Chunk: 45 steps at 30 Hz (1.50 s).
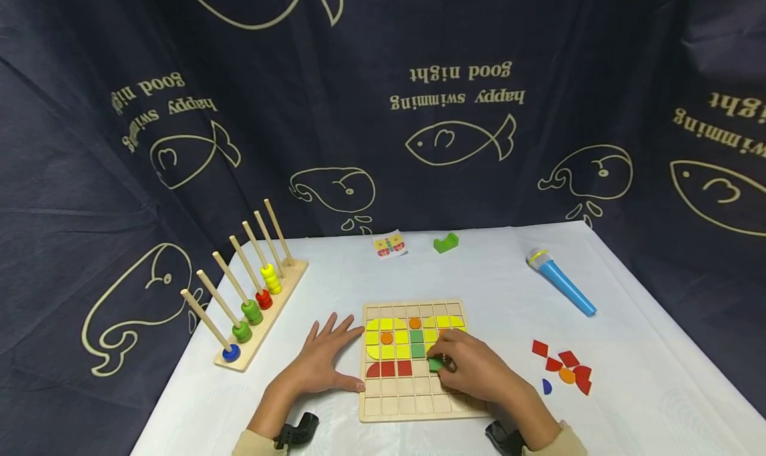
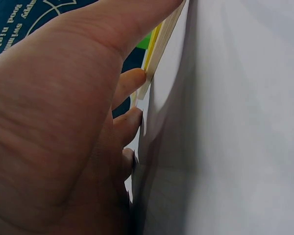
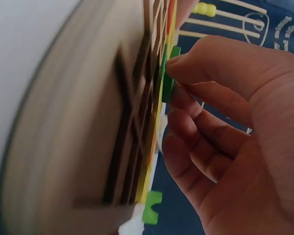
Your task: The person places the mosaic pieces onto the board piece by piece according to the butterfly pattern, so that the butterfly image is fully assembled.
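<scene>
A wooden grid board (image 1: 395, 406) lies on the table, partly filled with yellow, orange, green and red tiles. My right hand (image 1: 473, 369) pinches a green square tile (image 1: 435, 364) between thumb and fingers, low over the grid's middle. In the right wrist view this tile (image 3: 172, 78) is tilted against the board's face. A red row (image 1: 388, 369) lies to its left, two green tiles (image 1: 417, 343) just above it. My left hand (image 1: 317, 361) is spread flat, thumb and index fingertip at the board's left edge. My right hand hides part of the board's right side.
Loose red, orange and blue pieces (image 1: 566, 375) lie right of the board. A blue toy microphone (image 1: 565, 284) is beyond them. A peg stand with coloured rings (image 1: 272, 316) stands at left. At the back are a butterfly pattern card (image 1: 390, 244) and a green block (image 1: 445, 244).
</scene>
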Available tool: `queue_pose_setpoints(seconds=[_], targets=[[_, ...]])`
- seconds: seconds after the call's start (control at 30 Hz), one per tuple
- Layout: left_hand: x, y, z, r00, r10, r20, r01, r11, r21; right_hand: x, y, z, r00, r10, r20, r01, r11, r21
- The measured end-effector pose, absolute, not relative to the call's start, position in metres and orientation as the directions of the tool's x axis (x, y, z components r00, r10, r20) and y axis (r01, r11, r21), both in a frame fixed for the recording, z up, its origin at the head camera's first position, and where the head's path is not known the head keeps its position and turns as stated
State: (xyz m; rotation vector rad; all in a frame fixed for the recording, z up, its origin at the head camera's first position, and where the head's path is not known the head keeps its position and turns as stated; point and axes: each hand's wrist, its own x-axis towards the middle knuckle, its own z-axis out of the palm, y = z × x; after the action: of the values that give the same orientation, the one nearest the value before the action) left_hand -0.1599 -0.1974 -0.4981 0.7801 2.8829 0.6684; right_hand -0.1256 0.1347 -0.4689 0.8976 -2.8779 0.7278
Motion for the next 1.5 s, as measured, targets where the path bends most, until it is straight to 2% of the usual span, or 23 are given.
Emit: queue_pose_setpoints(seconds=[0.27,0.43,0.6,0.97,1.3,1.5], targets=[[-0.16,-0.198,-0.499,-0.867,0.498,0.029,0.46,0.776,0.431,-0.127,0.12,-0.47,-0.79,-0.581,0.196,-0.6,0.668,-0.441],[-0.16,-0.198,-0.499,-0.867,0.497,0.029,0.459,0.777,0.431,-0.127,0.114,-0.47,-0.781,-0.599,0.175,-0.593,0.625,-0.508],[-0.161,-0.198,-0.5,-0.868,0.495,0.029,0.458,0.778,0.43,-0.127,0.113,-0.469,-0.783,-0.594,0.183,-0.591,0.62,-0.515],[-0.16,-0.198,-0.498,-0.867,0.498,0.03,0.46,0.773,0.437,-0.122,0.143,-0.464,-0.865,-0.483,0.137,-0.483,0.729,-0.485],[-0.16,-0.198,-0.497,-0.866,0.499,0.029,0.461,0.773,0.435,-0.119,0.204,-0.464,-0.961,-0.257,0.103,-0.274,0.834,-0.478],[-0.159,-0.197,-0.496,-0.866,0.5,0.034,0.462,0.77,0.44,-0.117,0.244,-0.468,-0.977,-0.166,0.133,-0.21,0.85,-0.483]])
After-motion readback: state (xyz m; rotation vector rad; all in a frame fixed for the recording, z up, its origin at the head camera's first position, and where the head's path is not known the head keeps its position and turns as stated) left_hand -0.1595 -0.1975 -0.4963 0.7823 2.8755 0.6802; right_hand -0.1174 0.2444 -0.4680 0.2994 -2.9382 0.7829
